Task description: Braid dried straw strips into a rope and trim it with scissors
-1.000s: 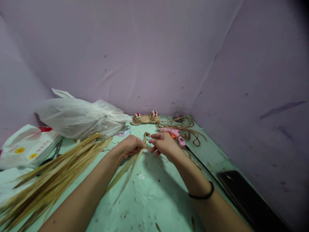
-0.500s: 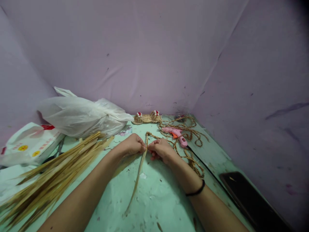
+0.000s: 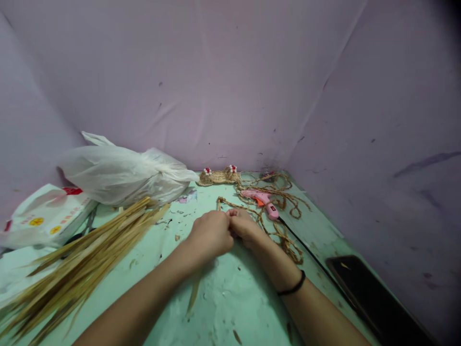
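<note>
Fingers of the left hand (image 3: 213,235) and right hand (image 3: 245,224) are closed together above the desk (image 3: 223,315), the grip apparently taken on the leaf strip (image 3: 195,290) below the bend of the cord (image 3: 228,201); the exact pinch is hidden. For neat twisting, the join should be pinned firmly, tension evened, and the strip's trailing tail left unsnagged.

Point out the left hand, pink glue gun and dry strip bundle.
Left hand (image 3: 212,235), head view: back of the hand.
Pink glue gun (image 3: 265,197), head view: upper body.
Dry strip bundle (image 3: 88,257), head view: middle of its length.
</note>
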The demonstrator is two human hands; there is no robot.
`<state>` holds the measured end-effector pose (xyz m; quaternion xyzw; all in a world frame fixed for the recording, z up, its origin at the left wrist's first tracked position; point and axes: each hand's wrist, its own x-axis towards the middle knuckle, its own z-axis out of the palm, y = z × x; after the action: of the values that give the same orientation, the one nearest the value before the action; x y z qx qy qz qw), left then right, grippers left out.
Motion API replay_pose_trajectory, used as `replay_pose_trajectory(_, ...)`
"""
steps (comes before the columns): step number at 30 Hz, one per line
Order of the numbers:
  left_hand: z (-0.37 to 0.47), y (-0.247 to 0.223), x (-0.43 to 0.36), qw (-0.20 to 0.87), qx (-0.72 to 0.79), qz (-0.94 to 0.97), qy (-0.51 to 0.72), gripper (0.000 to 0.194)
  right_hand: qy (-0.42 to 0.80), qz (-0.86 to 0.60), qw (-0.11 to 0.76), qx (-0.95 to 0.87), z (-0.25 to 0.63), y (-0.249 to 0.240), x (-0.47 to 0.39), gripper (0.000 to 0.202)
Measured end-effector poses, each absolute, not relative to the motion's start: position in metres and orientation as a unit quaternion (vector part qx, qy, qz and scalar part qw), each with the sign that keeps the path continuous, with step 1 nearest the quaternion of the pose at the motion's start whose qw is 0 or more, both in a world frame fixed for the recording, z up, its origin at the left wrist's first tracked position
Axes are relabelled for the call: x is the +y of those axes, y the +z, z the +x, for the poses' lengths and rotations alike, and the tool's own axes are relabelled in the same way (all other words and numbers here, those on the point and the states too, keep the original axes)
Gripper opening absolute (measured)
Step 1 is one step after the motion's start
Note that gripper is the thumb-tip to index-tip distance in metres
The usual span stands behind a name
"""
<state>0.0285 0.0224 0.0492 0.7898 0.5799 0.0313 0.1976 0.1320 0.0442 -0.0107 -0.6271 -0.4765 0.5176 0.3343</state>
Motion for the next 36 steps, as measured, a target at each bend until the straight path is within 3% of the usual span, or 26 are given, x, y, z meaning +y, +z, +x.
replay_pose_trajectory(5,0.005,0.049,0.057,0.401,0.647,0.625,0.174,0.013,0.57,-0.575,0.346,-0.475,0.137,-0.012,0.045,0.007)
replay_pose_trajectory(9,0.006,0.028,0.066,0.596,0.601,0.508,0.16,0.01,0.61,-0.537,0.369,-0.451,0.139,-0.01,0.045,0.007)
replay_pose_trajectory(14,0.004,0.013,0.069,0.704,0.52,0.454,0.163,0.012,0.603,-0.522,0.376,-0.471,0.139,-0.004,0.044,0.007)
replay_pose_trajectory(21,0.001,0.009,0.075,0.732,0.527,0.409,0.136,0.006,0.562,-0.551,0.349,-0.509,0.142,-0.004,0.045,0.003)
replay_pose_trajectory(25,0.004,0.006,0.074,0.65,0.588,0.465,0.123,0.008,0.497,-0.568,0.297,-0.585,0.145,-0.004,0.046,0.002)
replay_pose_trajectory(31,0.012,0.012,0.063,0.564,0.618,0.523,0.162,0.015,0.232,-0.621,0.206,-0.72,0.149,0.009,0.043,0.01)
replay_pose_trajectory(36,0.014,0.012,0.063,0.531,0.65,0.524,0.141,0.015,0.244,-0.672,0.153,-0.683,0.145,0.018,0.039,0.014)
